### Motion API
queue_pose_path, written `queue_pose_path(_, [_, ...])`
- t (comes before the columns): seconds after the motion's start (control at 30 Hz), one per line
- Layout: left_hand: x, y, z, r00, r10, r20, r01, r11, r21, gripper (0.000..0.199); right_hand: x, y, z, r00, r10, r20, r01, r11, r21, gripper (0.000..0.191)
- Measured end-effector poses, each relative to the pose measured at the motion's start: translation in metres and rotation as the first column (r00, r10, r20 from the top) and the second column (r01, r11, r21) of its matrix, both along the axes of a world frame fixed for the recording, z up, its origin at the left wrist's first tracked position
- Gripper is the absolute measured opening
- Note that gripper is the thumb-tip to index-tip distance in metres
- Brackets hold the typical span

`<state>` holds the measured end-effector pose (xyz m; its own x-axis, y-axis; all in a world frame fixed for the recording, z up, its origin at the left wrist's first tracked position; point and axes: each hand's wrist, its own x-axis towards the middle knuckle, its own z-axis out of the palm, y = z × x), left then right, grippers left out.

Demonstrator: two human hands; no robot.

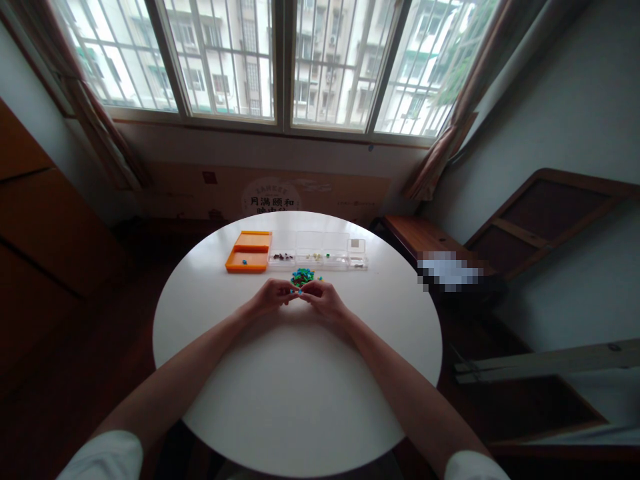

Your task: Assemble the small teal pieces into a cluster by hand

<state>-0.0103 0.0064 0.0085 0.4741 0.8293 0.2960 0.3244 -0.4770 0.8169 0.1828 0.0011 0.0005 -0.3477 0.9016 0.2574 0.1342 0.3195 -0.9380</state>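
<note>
Over the white round table (295, 400), my left hand (271, 295) and my right hand (325, 298) meet fingertip to fingertip. Both are closed in a pinch on a small blue piece (299, 292), whose exact kind is too small to make out. Just beyond the fingers lies a heap of tiny blue, green and brown pieces (303, 275), partly covered by my hands. Behind it on the left stands an open orange case (247, 269) with one blue piece in its near half. Beside that, an open clear box (286, 265) holds dark brown pieces.
Further right, another clear box (323, 265) holds pale yellow pieces and a green one. A smaller clear box (358, 265) stands at the row's right end. Beyond the table are a wooden bench (425, 237) on the right and a large cardboard box (340, 190) under the window.
</note>
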Motion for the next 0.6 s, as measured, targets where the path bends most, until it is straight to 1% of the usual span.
queue_pose_path(0.23, [-0.0002,-0.0011,0.0035,1.000,-0.005,0.014,0.005,1.000,-0.021,0.035,-0.0006,-0.0012,0.0033,1.000,0.005,-0.008,-0.005,1.000,-0.008,0.028])
queue_pose_path(0.4, [0.0007,-0.0033,0.0062,1.000,0.000,0.025,0.001,0.999,-0.043,0.036,-0.0004,-0.0004,0.0026,1.000,-0.003,-0.024,0.003,1.000,-0.018,0.028])
queue_pose_path(0.6, [0.0011,-0.0025,0.0043,0.999,0.001,0.037,-0.001,1.000,-0.024,0.035,-0.0013,0.0005,0.0016,0.999,-0.006,-0.042,0.005,1.000,-0.022,0.028])
